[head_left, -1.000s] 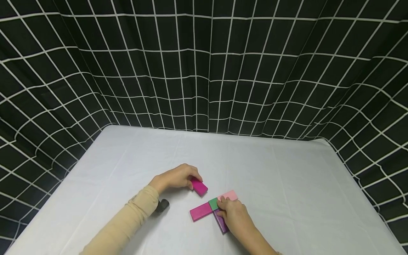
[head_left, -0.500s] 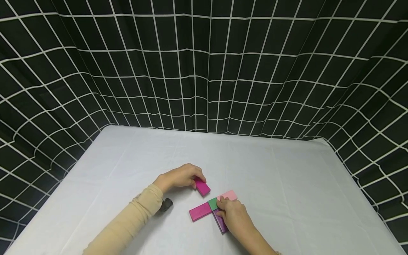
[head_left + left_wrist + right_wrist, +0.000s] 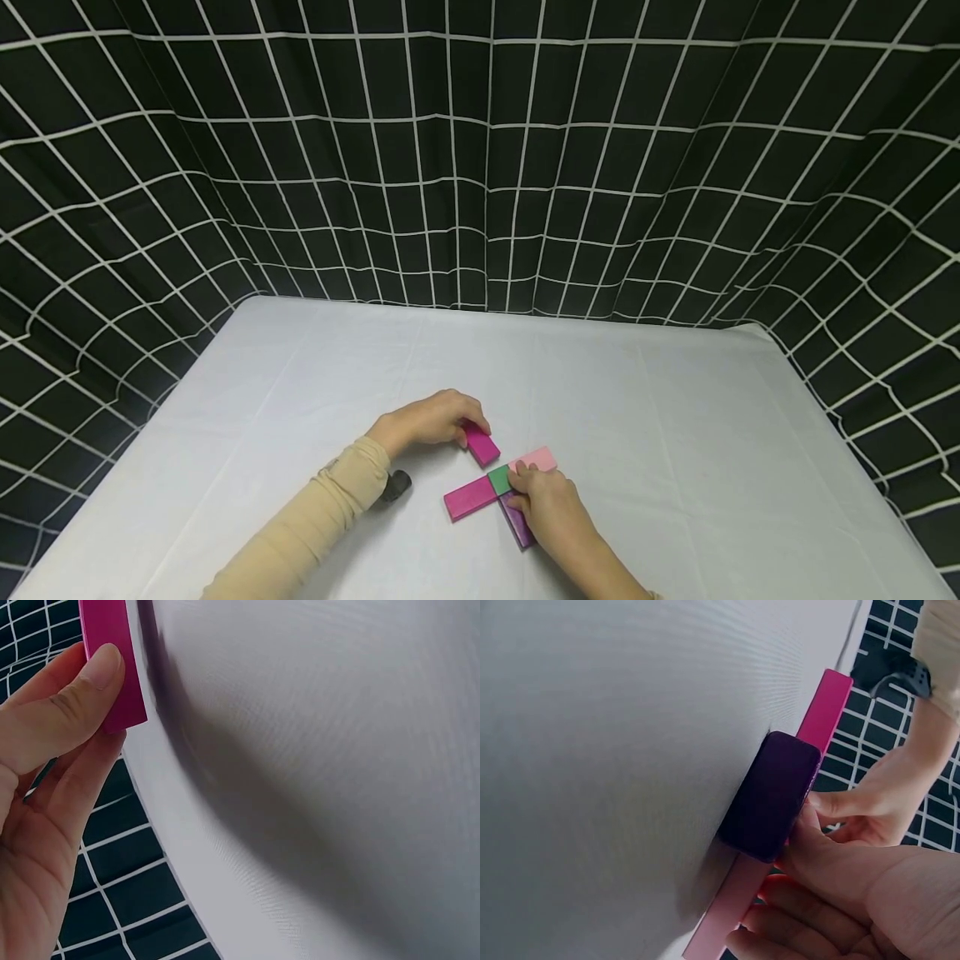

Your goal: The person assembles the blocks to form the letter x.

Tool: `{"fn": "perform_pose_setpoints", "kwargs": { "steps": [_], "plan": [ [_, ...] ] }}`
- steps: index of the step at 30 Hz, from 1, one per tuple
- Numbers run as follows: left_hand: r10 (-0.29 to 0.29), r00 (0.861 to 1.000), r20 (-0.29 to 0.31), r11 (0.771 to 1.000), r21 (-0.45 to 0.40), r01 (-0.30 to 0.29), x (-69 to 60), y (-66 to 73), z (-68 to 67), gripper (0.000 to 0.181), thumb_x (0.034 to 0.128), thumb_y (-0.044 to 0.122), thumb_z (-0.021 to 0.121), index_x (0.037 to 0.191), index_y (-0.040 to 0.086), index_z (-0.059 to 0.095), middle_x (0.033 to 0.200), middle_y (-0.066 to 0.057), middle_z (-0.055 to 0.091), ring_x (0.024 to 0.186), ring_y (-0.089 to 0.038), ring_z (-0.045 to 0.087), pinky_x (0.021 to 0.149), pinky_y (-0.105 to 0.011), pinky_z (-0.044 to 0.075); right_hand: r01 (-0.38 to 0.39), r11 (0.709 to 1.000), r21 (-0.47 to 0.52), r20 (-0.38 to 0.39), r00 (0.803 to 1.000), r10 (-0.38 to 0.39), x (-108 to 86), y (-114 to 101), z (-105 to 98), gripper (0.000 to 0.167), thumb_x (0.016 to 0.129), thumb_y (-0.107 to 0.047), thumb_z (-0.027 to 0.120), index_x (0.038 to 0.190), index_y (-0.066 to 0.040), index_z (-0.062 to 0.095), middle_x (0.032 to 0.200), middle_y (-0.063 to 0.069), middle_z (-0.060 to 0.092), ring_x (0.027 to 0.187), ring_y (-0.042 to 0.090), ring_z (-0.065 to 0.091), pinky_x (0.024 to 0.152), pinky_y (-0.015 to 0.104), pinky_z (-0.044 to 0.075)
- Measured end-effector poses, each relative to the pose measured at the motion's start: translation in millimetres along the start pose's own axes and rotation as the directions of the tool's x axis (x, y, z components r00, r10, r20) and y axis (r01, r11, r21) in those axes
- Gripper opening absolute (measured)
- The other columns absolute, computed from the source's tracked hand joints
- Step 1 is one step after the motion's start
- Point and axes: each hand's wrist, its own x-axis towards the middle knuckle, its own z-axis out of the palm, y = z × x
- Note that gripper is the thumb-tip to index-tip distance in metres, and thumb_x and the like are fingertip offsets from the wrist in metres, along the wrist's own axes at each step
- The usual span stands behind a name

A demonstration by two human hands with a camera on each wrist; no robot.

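Note:
My left hand (image 3: 437,417) pinches a magenta rectangular block (image 3: 482,447) between thumb and fingers, just beyond a cross-like group of blocks. In the left wrist view the thumb lies flat along that block's (image 3: 129,694) face. The group has a green block (image 3: 498,480) in its middle, a second magenta block (image 3: 470,499) to its left, a pale pink block (image 3: 543,457) to its right and a purple block (image 3: 516,527) nearer me. My right hand (image 3: 558,508) holds the group at the corner between pale pink and purple, its fingers covering part of the green block.
A white cloth covers the table (image 3: 675,433). Behind and at both sides hangs a black curtain (image 3: 480,167) with a white grid. A dark cylindrical device (image 3: 397,485) sits by the left wrist, under the beige sleeve (image 3: 315,508).
My left hand has moved slightly to the right with its magenta block, closer to the group. The right hand and the grouped blocks have stayed almost in place.

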Motion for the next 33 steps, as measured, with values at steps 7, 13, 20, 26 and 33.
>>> {"fn": "perform_pose_setpoints", "kwargs": {
  "steps": [7, 13, 20, 26, 33],
  "plan": [
    [0.012, 1.000, 0.008, 1.000, 0.002, -0.012, 1.9, 0.7, 1.7, 0.030, 0.0773, -0.004, 0.074, 0.107, 0.002, 0.073, 0.095, -0.002, 0.069, 0.090, -0.009, 0.060, 0.085, -0.022, 0.048, 0.001, 1.000, 0.007, 0.003, 1.000, -0.001, -0.1, -0.1, -0.2, 0.033, 0.074, -0.010, 0.079, 0.103, 0.005, 0.072, 0.107, 0.024, 0.067, 0.096, 0.042, 0.066, 0.076, 0.042, 0.055],
    [0.006, 1.000, 0.019, 1.000, -0.001, -0.006, 3.5, 1.8, 3.5, 0.030, 0.0773, -0.004, 0.074, 0.106, 0.003, 0.073, 0.095, -0.001, 0.069, 0.090, -0.009, 0.060, 0.086, -0.022, 0.048, -0.003, 1.000, 0.003, 0.010, 1.000, 0.003, 0.2, 0.0, 0.0, 0.034, 0.074, -0.011, 0.079, 0.104, 0.005, 0.072, 0.108, 0.024, 0.067, 0.096, 0.041, 0.066, 0.075, 0.042, 0.055],
    [0.013, 1.000, 0.025, 1.000, 0.008, -0.013, 5.5, 3.2, 3.7, 0.030, 0.0770, -0.005, 0.074, 0.106, 0.003, 0.073, 0.095, -0.001, 0.069, 0.091, -0.009, 0.060, 0.087, -0.021, 0.047, -0.015, 1.000, 0.007, 0.017, 1.000, 0.015, 0.0, -0.4, -0.1, 0.034, 0.075, -0.011, 0.079, 0.104, 0.005, 0.072, 0.109, 0.024, 0.066, 0.098, 0.041, 0.065, 0.076, 0.041, 0.055],
    [0.038, 0.999, 0.024, 0.999, 0.021, -0.039, 5.6, 2.6, 4.8, 0.030, 0.0761, -0.006, 0.074, 0.105, 0.003, 0.073, 0.094, -0.002, 0.069, 0.090, -0.009, 0.060, 0.086, -0.021, 0.048, -0.018, 1.000, 0.006, 0.016, 1.000, 0.018, -0.2, -0.9, -0.2, 0.034, 0.075, -0.012, 0.079, 0.104, 0.004, 0.072, 0.109, 0.023, 0.066, 0.097, 0.041, 0.066, 0.076, 0.042, 0.055],
    [0.024, 0.999, 0.034, 1.000, 0.006, -0.025, 6.8, 2.2, 5.9, 0.030, 0.0760, -0.006, 0.074, 0.104, 0.003, 0.073, 0.095, -0.001, 0.069, 0.090, -0.008, 0.060, 0.086, -0.021, 0.047, -0.004, 1.000, -0.006, 0.000, 1.000, 0.004, 0.0, 0.4, -0.2, 0.034, 0.074, -0.014, 0.079, 0.104, 0.003, 0.073, 0.108, 0.024, 0.067, 0.095, 0.042, 0.066, 0.076, 0.043, 0.055]
  ]
}}
